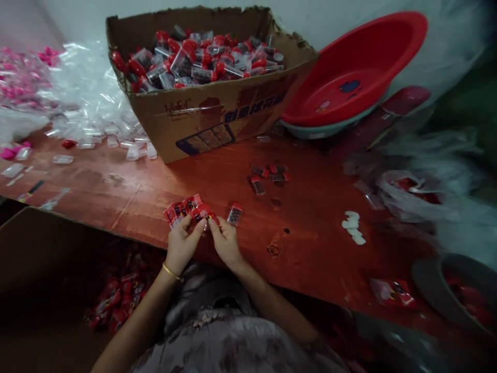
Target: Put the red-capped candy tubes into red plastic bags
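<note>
Left hand (180, 244): you pinch a red packet (202, 211)
Right hand (227, 242): pinching it too
Packet: in front of carton (217, 114)

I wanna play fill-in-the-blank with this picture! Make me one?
The left hand and right hand hold a packet that is mostly ____.
The bracelet circles the ____ wrist.
The box of red-topped tubes is made of ____.
The flat rounded pieces on the table are ____.
Missing words: red; left; cardboard; white.
</note>
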